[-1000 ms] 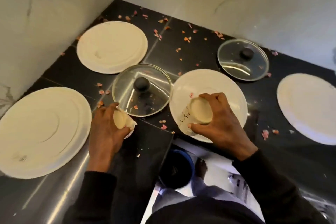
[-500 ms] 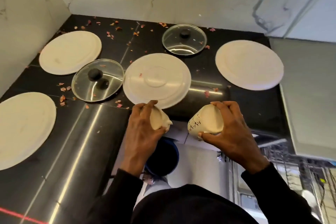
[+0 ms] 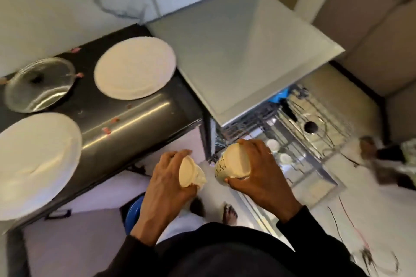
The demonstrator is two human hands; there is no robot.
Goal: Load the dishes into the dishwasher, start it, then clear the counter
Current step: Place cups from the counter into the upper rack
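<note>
Both hands clamped on cups, left hand [image 3: 166, 177] on the small cup [image 3: 190, 172], right hand [image 3: 258, 171] on the speckled one [image 3: 231, 163]. I'd set them mouth-down in the rack [image 3: 299, 139], clear of the cups already there.

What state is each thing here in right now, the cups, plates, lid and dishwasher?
Left hand: shut on the small cup.
Right hand: shut on the speckled cup, held bottom up.
Near plate: lying on the counter.
Far plate: lying on the counter.
Glass lid: resting knob up.
Dishwasher rack: pulled out, partly loaded.
</note>
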